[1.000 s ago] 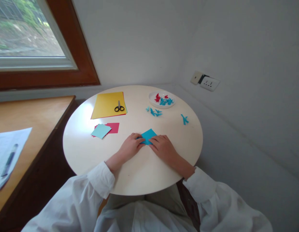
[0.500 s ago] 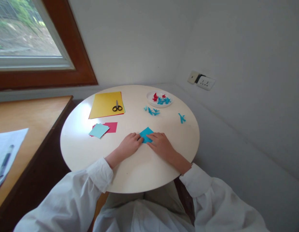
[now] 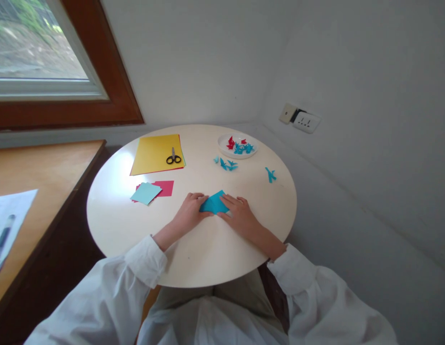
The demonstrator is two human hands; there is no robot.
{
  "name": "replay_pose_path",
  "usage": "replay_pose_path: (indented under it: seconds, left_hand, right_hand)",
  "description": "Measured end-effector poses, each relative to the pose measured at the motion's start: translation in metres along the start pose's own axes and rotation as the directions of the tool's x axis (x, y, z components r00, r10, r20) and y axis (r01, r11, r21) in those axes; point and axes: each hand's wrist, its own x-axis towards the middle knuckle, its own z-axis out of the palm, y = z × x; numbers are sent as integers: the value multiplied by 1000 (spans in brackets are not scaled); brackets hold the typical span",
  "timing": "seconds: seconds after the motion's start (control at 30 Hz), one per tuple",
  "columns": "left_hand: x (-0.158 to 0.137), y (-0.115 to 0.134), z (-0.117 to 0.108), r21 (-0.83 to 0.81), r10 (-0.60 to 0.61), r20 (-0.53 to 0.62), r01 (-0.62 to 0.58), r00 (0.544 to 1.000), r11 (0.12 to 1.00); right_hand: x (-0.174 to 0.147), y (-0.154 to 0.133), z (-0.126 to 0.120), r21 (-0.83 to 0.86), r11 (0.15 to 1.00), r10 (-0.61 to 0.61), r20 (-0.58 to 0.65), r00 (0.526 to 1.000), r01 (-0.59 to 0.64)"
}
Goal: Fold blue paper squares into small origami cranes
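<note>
A partly folded sheet of blue origami paper (image 3: 214, 203) lies on the round white table (image 3: 208, 261) between my hands. My left hand (image 3: 192, 210) grips its left edge, thumb along the near side and fingers at the far side. On the right edge my right hand (image 3: 240, 215) holds the paper between thumb and fingers. Just beyond the sheet are several small folded blue paper birds (image 3: 224, 164). A white plate (image 3: 222, 152) behind them carries more red and blue folded pieces.
Scissors (image 3: 174, 157) rest on yellow paper sheets (image 3: 152, 148) at the back left. Nearer are light blue paper squares (image 3: 146, 193) and pink squares (image 3: 167, 188). Blue paper strips (image 3: 270, 175) lie at the right. A wooden desk (image 3: 46, 167) with a pen (image 3: 5, 238) stands left.
My left hand has shifted slightly left and its grip has spread around the paper's edge. More of the blue paper's left side now shows. My right hand has barely moved.
</note>
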Motion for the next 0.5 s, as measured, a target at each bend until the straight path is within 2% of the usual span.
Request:
replay_pose_path:
  seconds: [0.2, 0.33, 0.5]
  left_hand:
    - [3, 8, -4, -116, -136, -16, 133, 991, 984]
    - [5, 10, -9, -176, -259, 2, 256, 966, 951]
    - [5, 9, -14, -187, -308, 65, 315, 949, 931]
  right_hand:
    - [1, 0, -1, 37, 999, 6, 31, 999, -7]
    - [3, -1, -3, 65, 998, -15, 45, 999, 12]
    - [5, 0, -6, 100, 995, -22, 94, 995, 12]
